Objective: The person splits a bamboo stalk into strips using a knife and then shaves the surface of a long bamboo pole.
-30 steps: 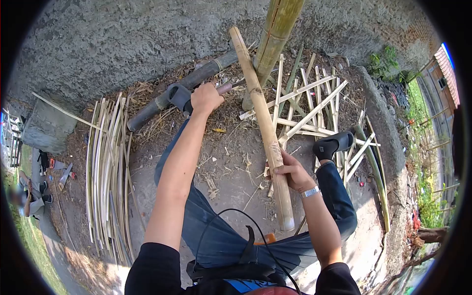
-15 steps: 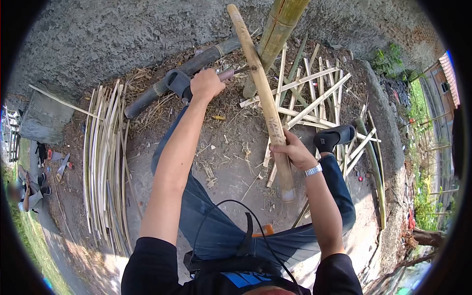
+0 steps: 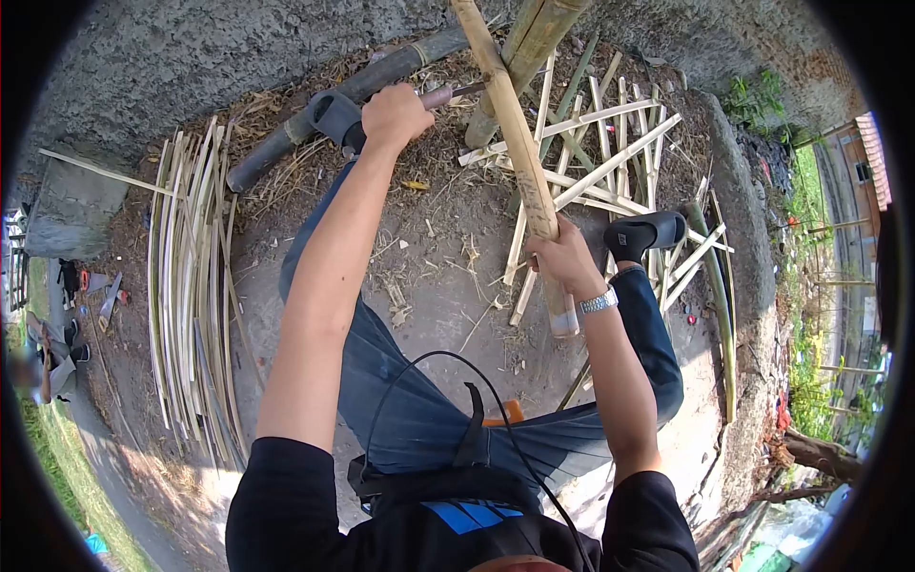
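Note:
My left hand [image 3: 396, 116] is closed around the brownish handle [image 3: 437, 97] of a knife. Its narrow dark blade [image 3: 469, 90] reaches to the left side of a split bamboo piece [image 3: 522, 143]. My right hand [image 3: 565, 257] grips that piece near its lower end, fingers wrapped round it. The piece slants away from me, faint writing along it, its far end cut off by the view's top edge. It crosses in front of a thick upright bamboo post [image 3: 534, 48], overlapping it.
Pale bamboo strips [image 3: 191, 286] lie bundled at left; more strips [image 3: 620, 162] are strewn crosswise at right. A dark bamboo pole [image 3: 276, 153] lies along the rough wall [image 3: 229, 57]. My slippered feet are spread on the dirt. A person [image 3: 57, 357] sits at far left.
The bamboo piece and my left hand with the knife have shifted a little farther from me. The bamboo's far end has left the view. The whole view has tilted slightly.

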